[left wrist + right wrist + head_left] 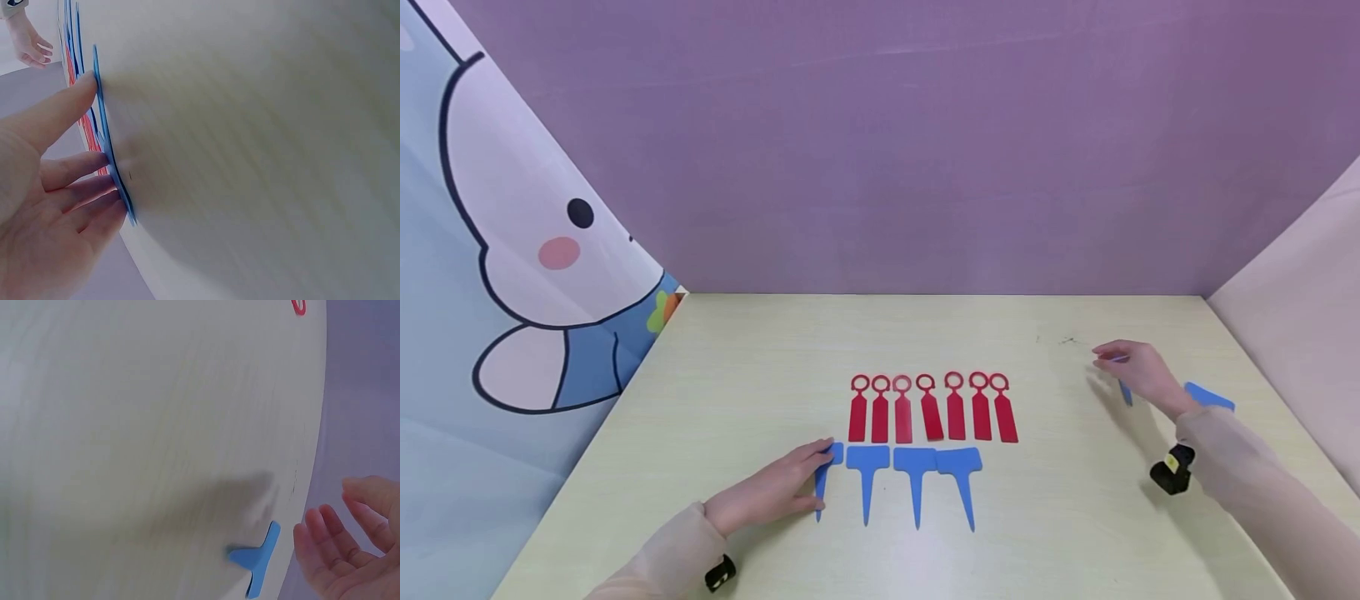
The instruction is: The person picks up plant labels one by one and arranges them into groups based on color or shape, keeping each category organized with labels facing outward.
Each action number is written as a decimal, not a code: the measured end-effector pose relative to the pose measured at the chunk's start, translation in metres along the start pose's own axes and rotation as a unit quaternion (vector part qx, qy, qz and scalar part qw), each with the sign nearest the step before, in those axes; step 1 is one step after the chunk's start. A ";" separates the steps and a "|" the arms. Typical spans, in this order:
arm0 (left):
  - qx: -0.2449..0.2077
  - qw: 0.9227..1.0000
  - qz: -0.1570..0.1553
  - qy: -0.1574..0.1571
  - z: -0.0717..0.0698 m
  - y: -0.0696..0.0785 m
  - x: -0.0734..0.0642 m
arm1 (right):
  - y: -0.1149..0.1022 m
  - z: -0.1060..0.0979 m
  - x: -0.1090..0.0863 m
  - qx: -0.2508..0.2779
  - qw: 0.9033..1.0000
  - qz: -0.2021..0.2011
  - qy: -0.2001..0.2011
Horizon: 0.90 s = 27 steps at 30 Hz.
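Note:
Several blue T-shaped plant labels (pixel 868 458) lie in a row on the table, stems towards me. My left hand (pixel 775 492) is at the row's left end, its fingers and thumb touching the leftmost blue label (pixel 107 140). The fingers cover part of that label's head in the head view. Above the table on the right, my right hand (pixel 1138 371) hovers with loosely bent fingers; in the right wrist view nothing shows between them. Close by lies another blue label (pixel 259 559), partly hidden by the wrist in the head view (pixel 1210 396).
Several red tags with ring tops (pixel 955 417) form a row just beyond the blue labels. A purple backdrop (pixel 925 167) rises behind the pale tabletop (pixel 737 375). A cartoon-printed cloth (pixel 550 333) hangs at the left, and a pale wall (pixel 1307 317) bounds the right.

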<state>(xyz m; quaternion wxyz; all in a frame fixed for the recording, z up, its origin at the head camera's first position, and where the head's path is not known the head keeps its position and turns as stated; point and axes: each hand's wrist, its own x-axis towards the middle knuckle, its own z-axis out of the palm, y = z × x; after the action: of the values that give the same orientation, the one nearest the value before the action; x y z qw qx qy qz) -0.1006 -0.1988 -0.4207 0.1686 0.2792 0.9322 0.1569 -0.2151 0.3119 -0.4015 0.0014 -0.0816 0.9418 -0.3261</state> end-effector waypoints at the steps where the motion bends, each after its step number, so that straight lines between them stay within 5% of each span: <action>1: -0.001 1.000 0.001 0.000 0.000 0.000 0.000 | 0.001 -0.001 0.000 0.002 1.000 0.003 0.000; 18: 0.001 1.000 0.005 -0.001 0.001 0.000 0.001 | 0.019 -0.003 0.007 -0.019 0.998 0.030 0.056; 27: 0.011 1.000 0.007 -0.001 0.001 0.000 0.001 | 0.028 -0.004 0.006 -0.014 0.999 0.047 0.025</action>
<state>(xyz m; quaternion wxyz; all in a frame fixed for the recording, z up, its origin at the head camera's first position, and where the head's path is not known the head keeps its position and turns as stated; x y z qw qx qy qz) -0.1006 -0.1983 -0.4216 0.1653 0.2874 0.9319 0.1473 -0.2258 0.3353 -0.4149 -0.0082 -0.0295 0.9487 -0.3147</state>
